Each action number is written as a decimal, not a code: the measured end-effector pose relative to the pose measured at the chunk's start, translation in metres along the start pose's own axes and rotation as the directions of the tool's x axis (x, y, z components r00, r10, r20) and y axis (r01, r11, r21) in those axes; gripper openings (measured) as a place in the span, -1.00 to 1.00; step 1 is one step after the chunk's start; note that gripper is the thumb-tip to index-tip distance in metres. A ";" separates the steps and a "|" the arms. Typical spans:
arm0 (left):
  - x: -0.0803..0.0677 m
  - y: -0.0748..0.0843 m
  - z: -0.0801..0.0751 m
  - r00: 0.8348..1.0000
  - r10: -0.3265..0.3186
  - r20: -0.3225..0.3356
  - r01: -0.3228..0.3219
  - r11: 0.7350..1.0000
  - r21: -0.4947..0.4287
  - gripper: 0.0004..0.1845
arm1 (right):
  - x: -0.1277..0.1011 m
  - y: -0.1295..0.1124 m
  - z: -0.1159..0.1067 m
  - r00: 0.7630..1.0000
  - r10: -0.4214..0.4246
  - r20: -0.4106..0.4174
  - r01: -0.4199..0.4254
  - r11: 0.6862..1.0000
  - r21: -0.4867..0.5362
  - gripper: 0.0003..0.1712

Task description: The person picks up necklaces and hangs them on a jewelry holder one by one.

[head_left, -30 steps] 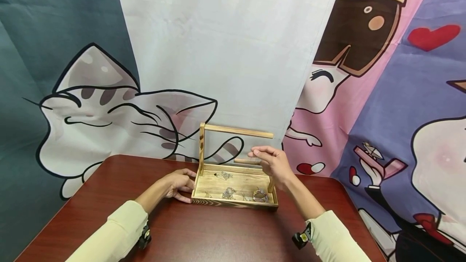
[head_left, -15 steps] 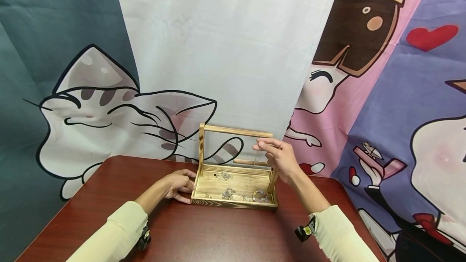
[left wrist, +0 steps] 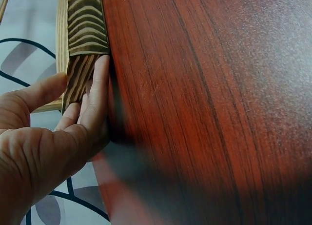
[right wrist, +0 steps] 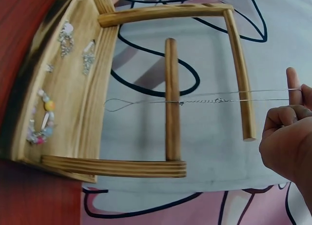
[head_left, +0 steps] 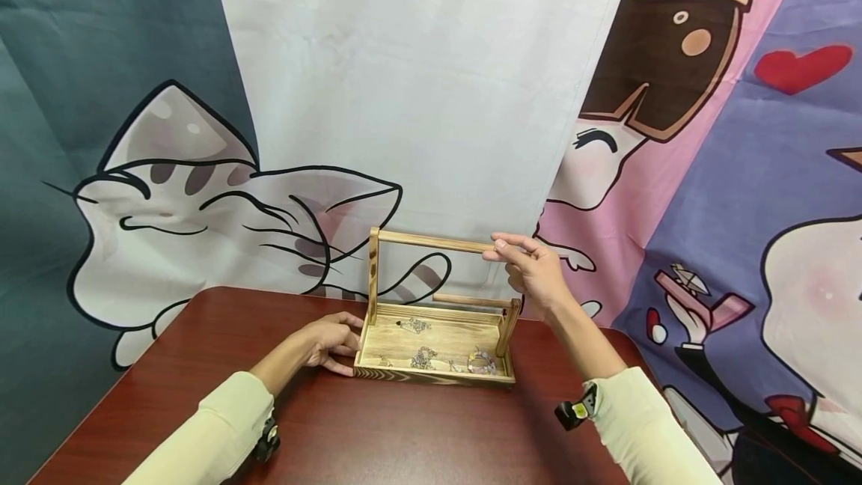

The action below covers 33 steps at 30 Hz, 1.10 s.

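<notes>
A wooden jewelry stand with a shallow tray, an upper bar and a lower bar stands on the table. My left hand holds the tray's left end, thumb at the rim and fingers along the side in the left wrist view. Up by the free end of the upper bar, my right hand pinches a thin silver necklace. In the right wrist view its chain stretches from the fingers across both bars, ending in a loop close to the tray. The curled fingers partly hide the pinched end.
A beaded bracelet and several small silver chains lie in the tray. The reddish-brown table extends in front of the stand. Behind it hangs a printed cloth backdrop.
My right hand has risen and moved right with the necklace, from above the lower bar to the upper bar's free end. The left hand and stand have stayed put.
</notes>
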State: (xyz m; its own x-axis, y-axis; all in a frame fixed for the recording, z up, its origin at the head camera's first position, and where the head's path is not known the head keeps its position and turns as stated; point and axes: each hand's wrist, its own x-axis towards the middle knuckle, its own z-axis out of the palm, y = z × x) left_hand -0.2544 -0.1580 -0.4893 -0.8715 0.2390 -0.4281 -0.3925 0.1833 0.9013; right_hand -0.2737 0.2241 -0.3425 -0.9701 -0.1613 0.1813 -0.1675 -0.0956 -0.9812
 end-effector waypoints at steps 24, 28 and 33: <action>0.001 0.000 0.000 1.000 0.003 -0.002 -0.003 1.000 -0.002 -0.29 | 0.026 -0.056 -0.016 0.987 -0.153 -0.054 0.157 0.985 0.069 -0.79; 0.001 0.000 0.000 1.000 -0.002 -0.003 0.002 1.000 -0.004 -0.29 | 0.030 -0.062 -0.018 0.982 -0.181 -0.056 0.186 0.977 0.104 -0.76; 0.001 0.001 0.000 1.000 -0.009 -0.007 0.009 1.000 0.001 -0.29 | 0.036 -0.061 -0.021 0.979 -0.189 -0.078 0.196 0.976 0.099 -0.72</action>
State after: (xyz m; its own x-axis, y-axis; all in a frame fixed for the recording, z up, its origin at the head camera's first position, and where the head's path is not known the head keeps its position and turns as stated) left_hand -0.2556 -0.1580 -0.4891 -0.8701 0.2309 -0.4354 -0.3996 0.1866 0.8975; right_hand -0.3016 0.2447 -0.2772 -0.9318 -0.0630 0.3573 -0.3360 -0.2222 -0.9153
